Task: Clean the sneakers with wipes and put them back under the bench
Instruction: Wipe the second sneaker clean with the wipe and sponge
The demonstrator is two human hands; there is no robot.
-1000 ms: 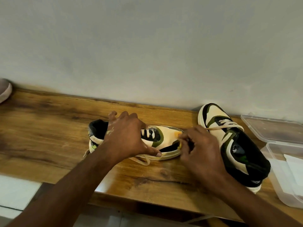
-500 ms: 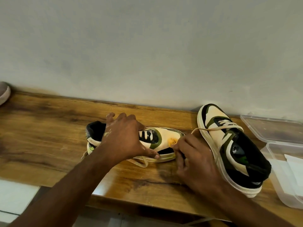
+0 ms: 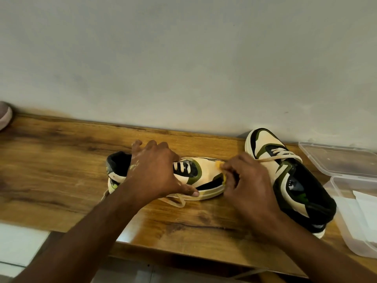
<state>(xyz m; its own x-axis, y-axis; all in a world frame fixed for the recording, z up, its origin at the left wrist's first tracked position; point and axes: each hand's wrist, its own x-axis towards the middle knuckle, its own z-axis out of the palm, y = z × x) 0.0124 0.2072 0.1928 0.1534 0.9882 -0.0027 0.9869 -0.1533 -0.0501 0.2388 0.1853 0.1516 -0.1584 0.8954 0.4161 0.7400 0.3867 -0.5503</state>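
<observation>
Two cream, green and black sneakers stand on the wooden bench (image 3: 61, 160). The left sneaker (image 3: 206, 170) lies across the middle with its toe pointing right. My left hand (image 3: 155, 172) grips it over the laces, thumb along the sole. My right hand (image 3: 246, 184) pinches a yellow-stained wipe (image 3: 221, 166) against the toe cap; most of the wipe is hidden by the fingers. The right sneaker (image 3: 289, 180) stands beside that hand, toe toward the wall, a loose lace running across it.
An open clear plastic box (image 3: 346, 221) with white wipes (image 3: 365, 205) sits at the right edge, its lid (image 3: 336, 158) folded back toward the wall. Part of a pale shoe (image 3: 5, 115) shows at the far left. The wall runs right behind the bench.
My right hand has rubbed along the toe: it dipped toward the sole edge and is back up on the toe cap. The left hand keeps its grip on the sneaker.
</observation>
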